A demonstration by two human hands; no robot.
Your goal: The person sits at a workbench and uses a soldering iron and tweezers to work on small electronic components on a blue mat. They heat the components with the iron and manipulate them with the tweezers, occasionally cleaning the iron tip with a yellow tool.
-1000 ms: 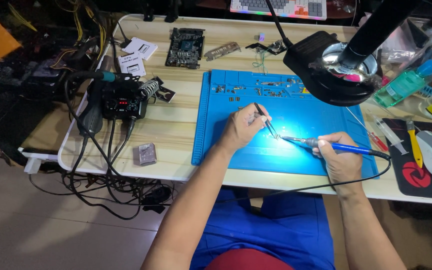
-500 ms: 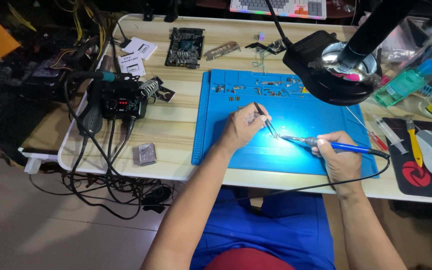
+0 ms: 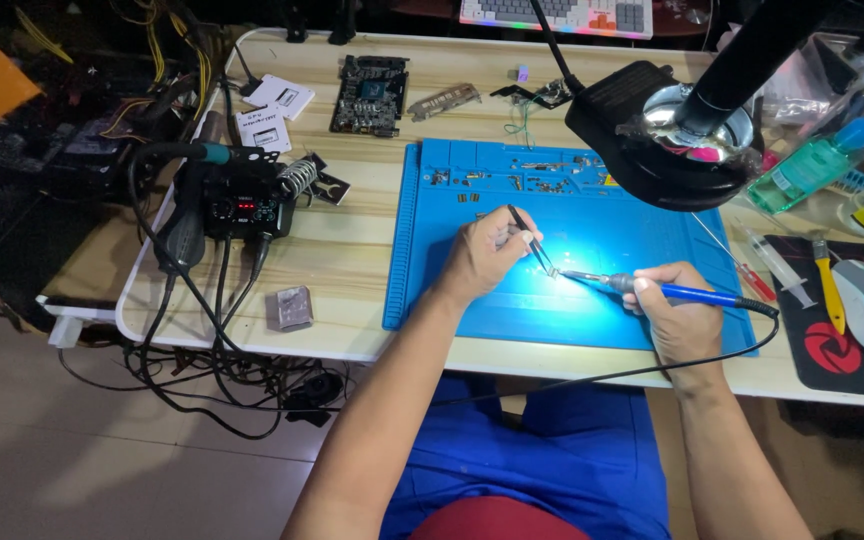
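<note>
While both hands meet over a blue silicone work mat [image 3: 572, 270], slim black tweezers [image 3: 530, 237] and a blue-handled soldering iron [image 3: 652, 291] touch tips on it.

Closed around the tweezers, the left hand [image 3: 480, 260] points their dark prongs down at the brightly lit middle of the mat; whatever they pinch is too small to make out. Fingers of the right hand [image 3: 680, 318] wrap the iron's blue grip, its metal tip lying almost flat toward the tweezers and its black cord trailing off the light wooden counter [image 3: 352, 250]. Just beyond stands a black round magnifier lamp [image 3: 667, 135], a black soldering station [image 3: 242, 205] well apart to the left.
</note>
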